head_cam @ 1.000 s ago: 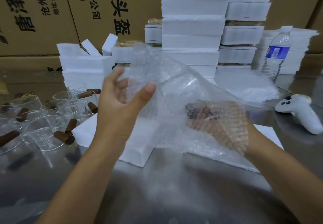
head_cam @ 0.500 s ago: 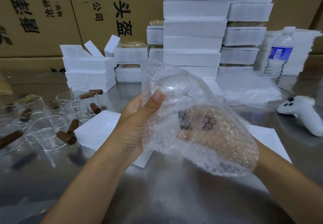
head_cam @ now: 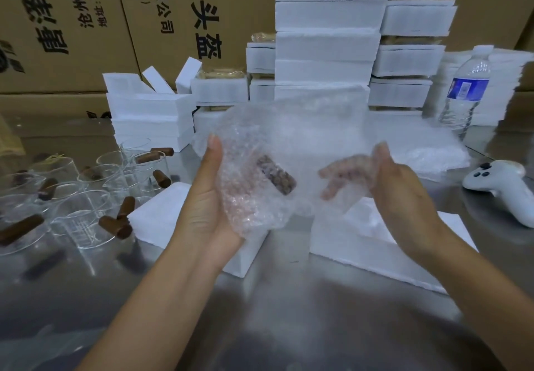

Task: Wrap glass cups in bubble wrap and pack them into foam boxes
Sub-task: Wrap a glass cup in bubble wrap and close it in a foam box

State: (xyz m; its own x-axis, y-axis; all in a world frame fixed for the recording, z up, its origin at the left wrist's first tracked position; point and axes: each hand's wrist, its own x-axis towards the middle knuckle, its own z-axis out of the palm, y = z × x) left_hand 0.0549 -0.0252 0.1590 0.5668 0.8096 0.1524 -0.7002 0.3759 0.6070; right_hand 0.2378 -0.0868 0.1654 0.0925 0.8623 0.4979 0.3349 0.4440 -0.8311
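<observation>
A glass cup [head_cam: 261,185] with a brown handle lies inside a sheet of bubble wrap [head_cam: 291,139] held above the steel table. My left hand [head_cam: 206,194] cradles the wrapped cup from the left, thumb up along its side. My right hand [head_cam: 396,188] pinches the loose right flap of the wrap, its fingers showing through the plastic. Below the hands lie two open white foam box halves [head_cam: 372,243]. Several bare glass cups [head_cam: 81,208] with brown handles stand at the left.
Stacks of white foam boxes [head_cam: 326,44] fill the back of the table, with cardboard cartons [head_cam: 66,23] behind. A water bottle [head_cam: 465,93] stands at the right rear. More bubble wrap [head_cam: 424,145] and a white controller [head_cam: 502,188] lie at the right.
The cup passed from my right hand into my left. My right hand drew back to the right and now holds the loose flap of wrap.
</observation>
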